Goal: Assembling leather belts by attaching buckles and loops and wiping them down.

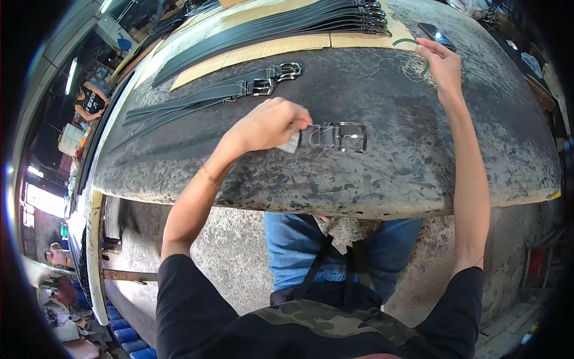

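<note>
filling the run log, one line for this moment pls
left hand: pressing belt at buckle | right hand: reaching to table's far edge

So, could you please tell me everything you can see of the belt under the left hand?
The belt is dark, leather by its look, with a rectangular silver metal buckle at its right end. It lies flat on the stained grey worktable. The left hand covers its left part, pressing a small pale piece against the strap.

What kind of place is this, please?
Probably a belt-making workshop. The left hand holds a dark belt with a metal buckle on a worn, stained worktable, and many more belts lie in rows at the far side.
</note>
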The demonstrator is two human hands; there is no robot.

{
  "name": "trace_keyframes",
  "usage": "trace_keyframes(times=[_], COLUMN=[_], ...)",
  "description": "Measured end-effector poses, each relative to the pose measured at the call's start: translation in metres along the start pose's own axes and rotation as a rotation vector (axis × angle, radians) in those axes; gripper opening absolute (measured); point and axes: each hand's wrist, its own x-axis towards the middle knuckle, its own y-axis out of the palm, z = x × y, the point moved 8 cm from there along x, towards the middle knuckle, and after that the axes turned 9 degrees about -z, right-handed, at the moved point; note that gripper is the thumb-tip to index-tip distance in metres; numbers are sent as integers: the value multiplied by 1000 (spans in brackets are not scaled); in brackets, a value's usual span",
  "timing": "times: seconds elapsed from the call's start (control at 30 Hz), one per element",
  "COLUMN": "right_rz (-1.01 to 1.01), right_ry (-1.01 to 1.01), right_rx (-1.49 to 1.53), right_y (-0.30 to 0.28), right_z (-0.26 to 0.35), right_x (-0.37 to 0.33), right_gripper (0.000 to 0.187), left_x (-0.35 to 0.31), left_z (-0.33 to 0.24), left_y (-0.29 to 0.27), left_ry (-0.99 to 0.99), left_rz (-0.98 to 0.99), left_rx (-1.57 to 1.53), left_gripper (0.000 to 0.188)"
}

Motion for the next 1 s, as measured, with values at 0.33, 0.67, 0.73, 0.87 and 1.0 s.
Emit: trace_keyframes(times=[0.33,0.67,0.73,0.87,1.0], right_rz=[266,371,398,470,543], right_ry=[385,562,583,592,435], right_rx=[371,438,407,377,256], right_y=[38,80,86,97,102], right_z=[-13,-12,-7,-1,4], right_x=[-28,-87,-99,-124,-138], right_gripper=[30,23,21,15,7], left_x=[3,5,-3,-5,-6], left_z=[2,5,-6,-12,-14], left_y=[13,17,14,13,14], left_ry=[-252,-138,-25,103,153], left_rz=[-203,-326,-448,-529,-502], left_rx=[-239,-110,-14,-12,-22], left_gripper=[40,12,7,15,21])
